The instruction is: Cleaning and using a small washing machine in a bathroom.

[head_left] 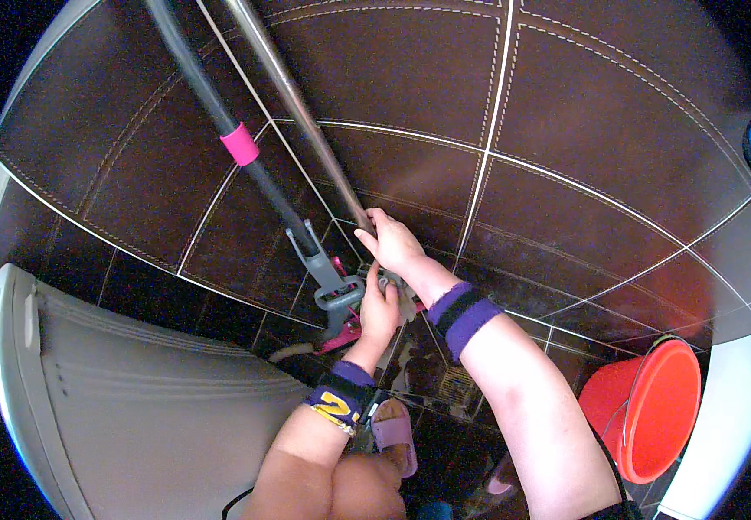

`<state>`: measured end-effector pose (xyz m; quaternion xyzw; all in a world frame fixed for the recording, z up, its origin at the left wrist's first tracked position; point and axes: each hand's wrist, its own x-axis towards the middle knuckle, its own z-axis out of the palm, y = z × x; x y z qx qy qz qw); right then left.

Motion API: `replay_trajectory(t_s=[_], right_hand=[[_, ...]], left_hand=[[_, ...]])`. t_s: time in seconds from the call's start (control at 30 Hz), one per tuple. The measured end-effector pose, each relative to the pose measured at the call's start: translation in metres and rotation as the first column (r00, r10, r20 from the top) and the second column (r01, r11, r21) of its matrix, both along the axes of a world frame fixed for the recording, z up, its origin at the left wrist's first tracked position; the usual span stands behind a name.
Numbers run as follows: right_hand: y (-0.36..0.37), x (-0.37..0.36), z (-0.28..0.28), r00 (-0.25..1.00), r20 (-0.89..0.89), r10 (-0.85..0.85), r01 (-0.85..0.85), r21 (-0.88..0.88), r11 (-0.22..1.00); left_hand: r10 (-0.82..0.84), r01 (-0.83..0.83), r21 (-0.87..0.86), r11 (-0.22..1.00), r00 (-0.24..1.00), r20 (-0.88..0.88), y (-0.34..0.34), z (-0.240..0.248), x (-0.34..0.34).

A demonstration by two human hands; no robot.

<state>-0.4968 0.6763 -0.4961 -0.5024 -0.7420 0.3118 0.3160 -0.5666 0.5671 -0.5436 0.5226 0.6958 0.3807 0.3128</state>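
A shiny metal pole (pixel 293 91) slants down from the top toward the tiled corner. My right hand (pixel 393 245) is closed around its lower part, thumb and fingers on either side. Just below, my left hand (pixel 378 312) is bent closed with its thumb pointing up; what it grips is mostly hidden, though a greyish piece (pixel 387 282) shows beside its fingers. Left of my hands leans a mop (pixel 276 195) with a dark handle, a pink band and a grey plastic bracket (pixel 336 293). Pink parts (pixel 347 334) show at its foot.
Dark brown tiled walls (pixel 393 69) meet behind the poles. A beige-grey panel (pixel 159 390) curves along the left. At right stands a red bucket (pixel 597 394) with a wire handle. A floor drain grate (pixel 456 387) and my slippered foot (pixel 393 433) are below.
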Motion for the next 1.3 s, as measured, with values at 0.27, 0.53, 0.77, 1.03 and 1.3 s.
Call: replay_trajectory(t_s=[0.27,0.53,0.77,1.03,1.3], right_hand=[[-0.078,0.071,-0.016,0.979,-0.187,-0.086,0.124,0.204,0.971],[-0.123,0.161,-0.007,0.954,-0.269,-0.131,0.162,0.097,0.982],[-0.162,0.215,-0.066,0.92,-0.283,-0.27,0.284,0.01,0.959],[-0.118,0.192,-0.023,0.825,-0.551,-0.124,0.141,-0.012,0.99],[-0.098,0.182,-0.091,0.953,-0.245,-0.177,0.207,0.103,0.973]], left_hand=[[0.054,-0.082,0.282,0.956,0.993,0.108,-0.003,-0.022,0.002],[-0.047,-0.006,0.513,0.859,0.995,0.09,0.05,0.059,0.111],[-0.309,0.531,0.369,0.763,0.801,-0.513,0.011,-0.034,0.144],[-0.293,0.622,0.654,0.43,0.782,-0.551,0.047,0.047,0.118],[-0.277,0.549,0.536,0.642,0.817,-0.505,0.046,-0.027,0.114]])
